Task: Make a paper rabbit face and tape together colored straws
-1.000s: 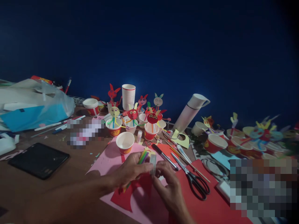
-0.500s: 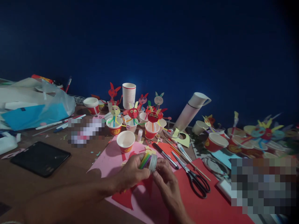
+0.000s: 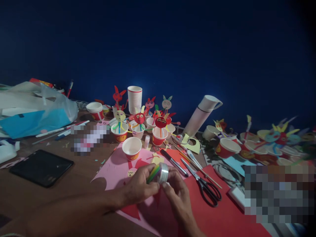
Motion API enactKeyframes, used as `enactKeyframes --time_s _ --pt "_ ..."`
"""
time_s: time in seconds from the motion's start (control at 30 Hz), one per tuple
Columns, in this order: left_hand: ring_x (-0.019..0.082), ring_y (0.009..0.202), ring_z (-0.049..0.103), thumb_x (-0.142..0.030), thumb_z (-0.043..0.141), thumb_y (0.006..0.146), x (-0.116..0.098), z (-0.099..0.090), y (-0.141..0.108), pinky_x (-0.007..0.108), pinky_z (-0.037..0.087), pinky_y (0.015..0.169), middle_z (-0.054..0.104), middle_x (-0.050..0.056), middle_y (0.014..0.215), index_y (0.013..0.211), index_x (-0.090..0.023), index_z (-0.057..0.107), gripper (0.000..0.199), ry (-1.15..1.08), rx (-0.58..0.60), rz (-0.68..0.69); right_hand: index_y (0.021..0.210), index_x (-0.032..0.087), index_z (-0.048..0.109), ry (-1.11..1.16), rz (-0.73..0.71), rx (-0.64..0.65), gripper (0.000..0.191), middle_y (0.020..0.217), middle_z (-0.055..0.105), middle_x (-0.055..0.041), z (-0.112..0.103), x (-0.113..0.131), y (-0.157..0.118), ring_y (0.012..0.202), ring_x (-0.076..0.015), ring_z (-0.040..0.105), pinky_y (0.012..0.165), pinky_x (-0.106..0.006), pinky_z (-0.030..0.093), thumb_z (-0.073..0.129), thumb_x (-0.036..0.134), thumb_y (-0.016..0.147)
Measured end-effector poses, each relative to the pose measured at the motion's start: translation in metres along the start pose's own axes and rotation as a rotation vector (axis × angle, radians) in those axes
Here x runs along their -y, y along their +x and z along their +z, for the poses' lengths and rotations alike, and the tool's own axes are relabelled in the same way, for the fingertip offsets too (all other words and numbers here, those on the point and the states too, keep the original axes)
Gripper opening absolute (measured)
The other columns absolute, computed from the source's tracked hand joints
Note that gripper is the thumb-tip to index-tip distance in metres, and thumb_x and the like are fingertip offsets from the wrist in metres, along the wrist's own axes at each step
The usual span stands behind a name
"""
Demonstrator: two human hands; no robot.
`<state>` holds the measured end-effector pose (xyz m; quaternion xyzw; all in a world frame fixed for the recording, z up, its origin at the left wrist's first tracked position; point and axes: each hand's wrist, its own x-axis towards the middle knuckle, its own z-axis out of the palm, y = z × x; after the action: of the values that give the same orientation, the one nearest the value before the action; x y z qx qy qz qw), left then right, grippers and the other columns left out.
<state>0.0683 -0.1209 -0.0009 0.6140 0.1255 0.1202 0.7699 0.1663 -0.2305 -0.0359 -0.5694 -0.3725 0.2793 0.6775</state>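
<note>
My left hand (image 3: 139, 186) is closed around a bundle of green, yellow and purple strips (image 3: 153, 173). Against the strips' right end sits a roll of clear tape (image 3: 163, 173), gripped by the fingers of my right hand (image 3: 178, 189). Both hands meet over pink paper (image 3: 115, 163) with red cut pieces on it. Just beyond them stands an empty red-and-white paper cup (image 3: 132, 148). A small yellow paper piece (image 3: 157, 158) lies behind the tape, and a round paper face (image 3: 131, 172) shows beside my left hand.
Scissors (image 3: 208, 191) and a black marker (image 3: 174, 163) lie to the right, partly on red paper (image 3: 217, 214). Several cups with paper figures (image 3: 161, 122) stand behind, near a stack of cups (image 3: 135, 100) and a tilted flask (image 3: 201, 115). A black tablet (image 3: 41, 168) lies left.
The tape roll has turned slightly and its shiny face shows more clearly. Both hands stay together in nearly the same place. The view has shifted a little.
</note>
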Motion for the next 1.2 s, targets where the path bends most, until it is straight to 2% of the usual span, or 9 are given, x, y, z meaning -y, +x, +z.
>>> enactKeyframes --time_s 0.07,0.13,0.27,0.4,0.63,0.8,0.93,1.07,1.2 --pt "0.014 0.076 0.053 -0.01 0.055 0.063 -0.004 0.001 0.0 0.027 0.041 0.077 0.057 0.001 0.078 0.102 -0.015 0.057 0.039 -0.036 -0.004 -0.002 0.077 0.018 0.055 -0.001 -0.01 0.009 0.008 0.089 0.055 -0.0043 0.0 0.001 0.0 0.08 -0.0184 0.052 0.067 -0.026 0.043 0.057 0.026 0.079" --pt "0.009 0.06 0.048 -0.012 0.054 0.066 -0.007 0.003 -0.001 0.022 0.041 0.065 0.054 -0.002 0.069 0.101 -0.014 0.056 0.035 -0.043 -0.027 -0.063 0.077 0.018 0.055 -0.006 -0.018 0.013 0.011 0.088 0.053 -0.0043 0.001 0.001 0.0 0.078 -0.0177 0.051 0.066 -0.026 0.043 0.057 0.028 0.08" --pt "0.004 0.04 0.024 -0.021 0.052 0.071 -0.008 0.003 -0.002 0.018 0.022 0.04 0.038 -0.008 0.051 0.094 -0.015 0.052 0.024 -0.051 -0.089 -0.202 0.083 0.019 0.055 -0.012 0.026 0.037 0.013 0.092 0.053 -0.0042 0.003 0.001 0.001 0.074 -0.0161 0.05 0.064 -0.025 0.043 0.057 0.032 0.081" --pt "0.004 0.04 0.017 -0.025 0.049 0.073 0.0 -0.002 0.001 0.018 0.013 0.039 0.029 -0.01 0.049 0.079 -0.019 0.043 0.01 -0.179 -0.122 -0.258 0.085 0.018 0.054 -0.028 0.043 0.06 0.015 0.089 0.053 -0.0042 0.007 0.0 0.001 0.07 -0.0155 0.05 0.063 -0.025 0.044 0.056 0.033 0.082" --pt "0.002 0.034 0.014 -0.027 0.049 0.068 -0.002 -0.011 0.006 0.018 0.011 0.036 0.028 -0.011 0.044 0.063 -0.02 0.029 0.022 -0.3 -0.138 -0.372 0.085 0.019 0.054 -0.103 -0.02 0.035 0.012 0.09 0.05 -0.0029 0.006 -0.009 0.001 0.078 -0.0159 0.052 0.065 -0.024 0.044 0.059 0.03 0.083" --pt "0.002 0.033 0.014 -0.026 0.051 0.065 -0.004 -0.014 0.007 0.018 0.01 0.035 0.029 -0.011 0.042 0.065 -0.02 0.034 0.018 -0.313 -0.102 -0.361 0.115 0.023 0.043 0.092 0.052 0.08 0.044 0.081 0.054 -0.0014 0.003 -0.01 0.002 0.072 -0.0173 0.055 0.062 -0.026 0.046 0.063 0.04 0.08" --pt "0.002 0.035 0.016 -0.02 0.049 0.064 -0.004 -0.01 0.004 0.018 0.01 0.037 0.032 -0.011 0.046 0.074 -0.019 0.04 0.014 -0.265 -0.079 -0.366 0.118 0.021 0.044 0.136 0.097 0.13 0.051 0.1 0.057 -0.0081 0.001 -0.011 0.004 0.083 -0.0215 0.058 0.069 -0.032 0.048 0.066 0.042 0.077" --pt "0.002 0.036 0.016 -0.017 0.051 0.061 -0.005 -0.008 0.003 0.018 0.01 0.038 0.031 -0.011 0.045 0.072 -0.019 0.04 0.017 -0.258 -0.063 -0.373 0.122 0.024 0.042 -0.089 -0.011 0.017 0.049 0.099 0.058 -0.0063 -0.004 -0.015 0.003 0.085 -0.021 0.057 0.071 -0.032 0.048 0.065 0.033 0.079" --pt "0.002 0.035 0.015 -0.034 0.055 0.07 -0.006 -0.011 0.005 0.019 0.01 0.037 0.029 -0.011 0.044 0.068 -0.019 0.037 0.023 -0.322 -0.067 -0.395 0.126 0.028 0.042 -0.388 -0.257 -0.027 0.047 0.121 0.047 -0.0076 -0.01 -0.016 0.001 0.103 -0.0232 0.049 0.081 -0.035 0.044 0.06 0.023 0.083"
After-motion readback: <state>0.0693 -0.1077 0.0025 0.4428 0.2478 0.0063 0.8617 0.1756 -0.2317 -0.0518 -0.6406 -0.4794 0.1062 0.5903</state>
